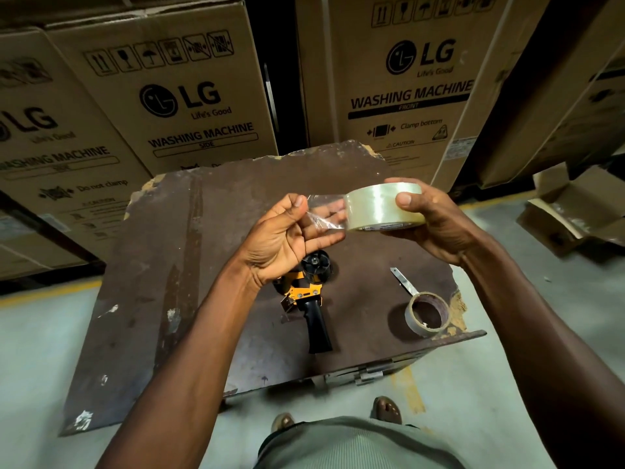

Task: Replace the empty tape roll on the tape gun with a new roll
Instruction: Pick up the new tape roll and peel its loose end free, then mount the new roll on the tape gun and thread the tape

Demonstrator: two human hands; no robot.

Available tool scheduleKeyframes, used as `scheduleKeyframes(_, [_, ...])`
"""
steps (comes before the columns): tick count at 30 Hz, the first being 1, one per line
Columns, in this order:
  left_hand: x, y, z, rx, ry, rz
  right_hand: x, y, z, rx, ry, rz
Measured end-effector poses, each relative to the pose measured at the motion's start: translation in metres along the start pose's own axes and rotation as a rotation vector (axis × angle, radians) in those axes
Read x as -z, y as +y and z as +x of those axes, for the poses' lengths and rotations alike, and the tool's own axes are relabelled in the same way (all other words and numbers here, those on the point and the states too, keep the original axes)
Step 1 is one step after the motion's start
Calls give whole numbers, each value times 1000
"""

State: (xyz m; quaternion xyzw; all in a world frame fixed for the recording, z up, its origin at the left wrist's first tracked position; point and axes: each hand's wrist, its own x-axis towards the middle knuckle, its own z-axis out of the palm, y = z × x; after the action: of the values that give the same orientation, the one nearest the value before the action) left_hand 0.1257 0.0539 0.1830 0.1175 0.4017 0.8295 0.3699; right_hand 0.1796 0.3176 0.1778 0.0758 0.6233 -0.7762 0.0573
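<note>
My right hand [436, 225] holds a full roll of clear tape [378, 206] above the worktop, thumb on its outer face. My left hand [284, 238] pinches the loose clear tape end [323, 211], which is pulled a short way out to the left of the roll. Below my hands the tape gun [309, 299] lies on the brown worktop [189, 252], yellow body and black handle, its black spool hub bare. The empty cardboard tape core [427, 314] stands on the worktop to the right of the gun, near the front right corner.
A strip of tape [402, 282] runs from the empty core toward the back. Tall washing-machine cartons [189, 96] stand close behind the worktop. An open torn carton [575, 211] lies on the floor at the right. My feet [387, 409] are by the front edge.
</note>
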Motion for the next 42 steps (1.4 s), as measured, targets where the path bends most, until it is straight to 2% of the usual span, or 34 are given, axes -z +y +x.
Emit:
scheduleKeyframes(10, [7,9,2,-70,146,297,6,-14,7,-39,-149,-555])
scheduleKeyframes(22, [13,-2,-3,-220,258,627,-18,-3,24,8,-114,-697])
scheduleKeyframes(29, [33,4,-12,-215,251,587,-34,-1,38,87,-93,-1016])
scheduleKeyframes(35, [65,0,-7,-270,419,683,-54,8,54,133,-97,-1210])
scheduleKeyframes(38, [82,-6,1,-243,511,752,-64,22,65,119,-108,-1285])
scheduleKeyframes(42, [100,-18,12,-126,517,883,-74,48,79,141,-105,-1353])
